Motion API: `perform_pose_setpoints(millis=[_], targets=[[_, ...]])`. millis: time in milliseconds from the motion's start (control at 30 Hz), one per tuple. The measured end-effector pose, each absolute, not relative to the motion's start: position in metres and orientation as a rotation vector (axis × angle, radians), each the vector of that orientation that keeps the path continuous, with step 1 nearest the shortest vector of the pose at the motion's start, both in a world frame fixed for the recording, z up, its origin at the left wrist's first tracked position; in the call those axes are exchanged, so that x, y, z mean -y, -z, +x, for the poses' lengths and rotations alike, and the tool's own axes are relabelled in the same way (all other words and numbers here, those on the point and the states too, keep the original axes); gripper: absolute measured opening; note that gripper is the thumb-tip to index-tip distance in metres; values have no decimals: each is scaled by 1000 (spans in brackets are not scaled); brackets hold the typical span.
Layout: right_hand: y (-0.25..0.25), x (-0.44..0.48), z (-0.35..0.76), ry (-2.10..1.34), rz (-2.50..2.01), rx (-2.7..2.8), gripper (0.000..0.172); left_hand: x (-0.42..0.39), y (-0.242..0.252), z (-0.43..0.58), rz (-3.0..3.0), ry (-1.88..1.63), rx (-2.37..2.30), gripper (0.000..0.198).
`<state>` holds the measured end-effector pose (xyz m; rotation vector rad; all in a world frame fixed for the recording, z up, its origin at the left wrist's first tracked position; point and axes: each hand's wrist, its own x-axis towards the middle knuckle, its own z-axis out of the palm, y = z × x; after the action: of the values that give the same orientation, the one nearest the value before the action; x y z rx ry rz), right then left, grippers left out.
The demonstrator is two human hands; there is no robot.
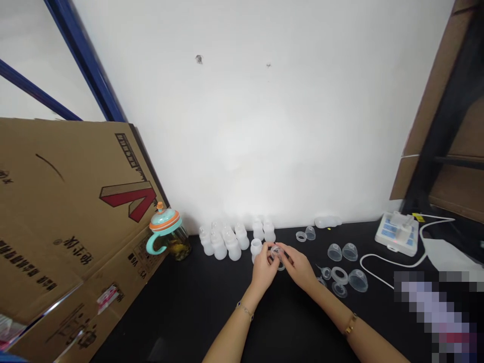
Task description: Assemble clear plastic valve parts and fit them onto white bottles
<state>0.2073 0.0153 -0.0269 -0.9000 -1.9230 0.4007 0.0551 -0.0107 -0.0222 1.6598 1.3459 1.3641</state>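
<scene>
My left hand (pixel 264 267) and my right hand (pixel 298 264) meet above the black table. Both pinch a small clear bottle collar ring (pixel 276 249) between their fingertips; whether a nipple sits inside it is too small to tell. Just beyond my left hand stands an uncapped white baby bottle (pixel 256 245), upright. Another clear ring (pixel 281 266) shows partly under my fingers. To the left, several white bottles with clear tops (pixel 220 246) stand in a group. Two similar bottles (pixel 263 230) are by the wall.
Right of my hands lie clear domed caps (pixel 357 280), a collar ring (pixel 339 275) and nipples (pixel 325 273). A teapot-like jug (pixel 170 234) stands far left beside a cardboard box (pixel 75 212). At right are a white device (pixel 397 233) and its cable (pixel 372 269).
</scene>
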Motion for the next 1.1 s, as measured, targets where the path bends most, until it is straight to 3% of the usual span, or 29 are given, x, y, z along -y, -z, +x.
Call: perform_pose_setpoints(millis=[1100], targets=[[18, -7, 210, -375, -923, 2003, 38, 13, 18, 59, 1430, -1390, -1190, 29]])
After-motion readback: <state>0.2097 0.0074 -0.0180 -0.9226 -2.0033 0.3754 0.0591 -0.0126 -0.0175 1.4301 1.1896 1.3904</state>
